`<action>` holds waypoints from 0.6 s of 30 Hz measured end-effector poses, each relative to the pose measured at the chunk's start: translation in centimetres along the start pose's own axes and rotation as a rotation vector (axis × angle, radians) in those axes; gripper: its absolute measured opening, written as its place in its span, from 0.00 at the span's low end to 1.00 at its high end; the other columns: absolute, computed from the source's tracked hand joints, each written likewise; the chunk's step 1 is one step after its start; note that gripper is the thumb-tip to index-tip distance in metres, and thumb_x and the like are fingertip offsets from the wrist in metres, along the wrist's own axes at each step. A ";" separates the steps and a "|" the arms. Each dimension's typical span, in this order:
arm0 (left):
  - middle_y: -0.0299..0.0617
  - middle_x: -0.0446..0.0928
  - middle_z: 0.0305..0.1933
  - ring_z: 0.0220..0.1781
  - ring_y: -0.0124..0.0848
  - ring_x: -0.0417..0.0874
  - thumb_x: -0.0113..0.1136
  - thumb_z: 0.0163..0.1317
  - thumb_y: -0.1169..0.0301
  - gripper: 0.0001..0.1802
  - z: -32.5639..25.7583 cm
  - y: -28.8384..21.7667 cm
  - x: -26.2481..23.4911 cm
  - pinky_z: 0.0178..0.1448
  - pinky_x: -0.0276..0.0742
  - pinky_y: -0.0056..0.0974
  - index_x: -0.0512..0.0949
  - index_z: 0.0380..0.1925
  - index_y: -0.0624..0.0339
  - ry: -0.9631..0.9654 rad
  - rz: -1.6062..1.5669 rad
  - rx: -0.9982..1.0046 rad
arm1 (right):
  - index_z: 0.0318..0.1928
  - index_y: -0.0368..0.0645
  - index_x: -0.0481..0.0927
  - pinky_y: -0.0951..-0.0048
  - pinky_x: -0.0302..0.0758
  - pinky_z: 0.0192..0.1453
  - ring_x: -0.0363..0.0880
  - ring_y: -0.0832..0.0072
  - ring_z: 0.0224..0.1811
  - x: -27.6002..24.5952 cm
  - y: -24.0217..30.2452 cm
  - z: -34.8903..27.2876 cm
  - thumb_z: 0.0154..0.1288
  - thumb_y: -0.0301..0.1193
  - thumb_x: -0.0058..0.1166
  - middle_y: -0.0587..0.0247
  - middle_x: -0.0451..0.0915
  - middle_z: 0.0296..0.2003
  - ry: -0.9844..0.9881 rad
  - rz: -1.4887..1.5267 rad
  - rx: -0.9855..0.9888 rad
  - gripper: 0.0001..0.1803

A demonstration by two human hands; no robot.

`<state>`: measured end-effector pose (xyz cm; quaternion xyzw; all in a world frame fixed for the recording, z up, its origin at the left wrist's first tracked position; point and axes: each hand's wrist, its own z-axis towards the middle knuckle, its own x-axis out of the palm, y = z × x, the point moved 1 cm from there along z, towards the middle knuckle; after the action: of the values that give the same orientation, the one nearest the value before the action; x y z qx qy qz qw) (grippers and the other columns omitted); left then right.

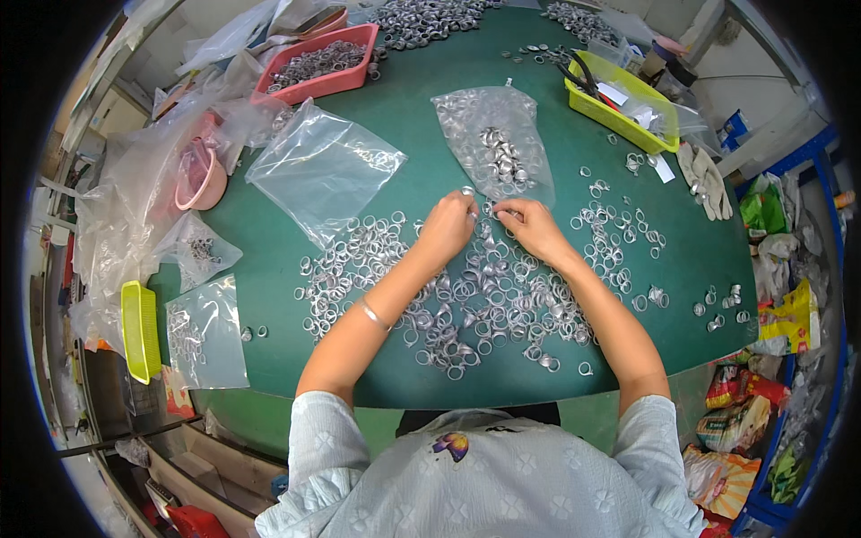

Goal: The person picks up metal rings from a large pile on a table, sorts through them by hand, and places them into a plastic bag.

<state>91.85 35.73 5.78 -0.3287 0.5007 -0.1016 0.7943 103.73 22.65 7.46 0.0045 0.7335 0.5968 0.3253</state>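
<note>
My left hand (447,226) is closed, and a small silver metal ring (467,191) shows at its fingertips. Just to the right, my right hand (535,228) has its thumb and fingers drawn together beside another silver piece (489,208); whether it grips that piece is too small to make out. Below and around both hands spreads a loose pile of silver metal rings (493,309), some with a domed or lugged side. Right beyond my fingers lies a clear plastic bag (457,112) partly filled with similar metal pieces.
A flat clear bag (332,166) lies left of the filled one. Farther back stand a pink tray (360,56) of metal parts and a yellow-green basket (619,119) with pliers. A glove (706,184) lies at right. A small yellow basket (140,332) stands at the left edge.
</note>
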 end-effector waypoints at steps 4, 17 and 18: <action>0.48 0.74 0.30 0.29 0.37 0.79 0.54 0.52 0.84 0.06 -2.9 -1.6 -2.8 0.35 0.73 0.36 0.78 0.29 0.67 -0.016 -0.220 -0.039 | 0.47 0.39 0.78 0.62 0.73 0.47 0.77 0.54 0.42 -0.7 -0.7 0.2 0.59 0.29 0.54 0.48 0.80 0.42 -0.183 -0.253 -0.238 0.15; 0.46 0.77 0.38 0.34 0.28 0.78 0.45 0.65 0.72 0.10 -4.6 -0.9 -5.4 0.35 0.75 0.28 0.74 0.37 0.67 0.305 -1.561 -0.737 | 0.45 0.48 0.77 0.55 0.75 0.33 0.80 0.54 0.31 0.0 0.0 1.3 0.61 0.34 0.50 0.51 0.80 0.26 -0.258 -0.620 -0.269 0.12; 0.46 0.78 0.37 0.32 0.28 0.77 0.47 0.64 0.70 0.10 -4.1 -0.6 -5.2 0.33 0.75 0.28 0.74 0.34 0.66 0.298 -1.608 -0.764 | 0.45 0.48 0.78 0.55 0.75 0.34 0.80 0.54 0.31 0.0 -0.5 1.7 0.61 0.33 0.50 0.51 0.80 0.25 -0.281 -0.567 -0.359 0.12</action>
<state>85.92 36.03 8.77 -0.8046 0.2172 -0.4944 0.2471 104.71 23.95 6.87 -0.1741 0.5371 0.5959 0.5710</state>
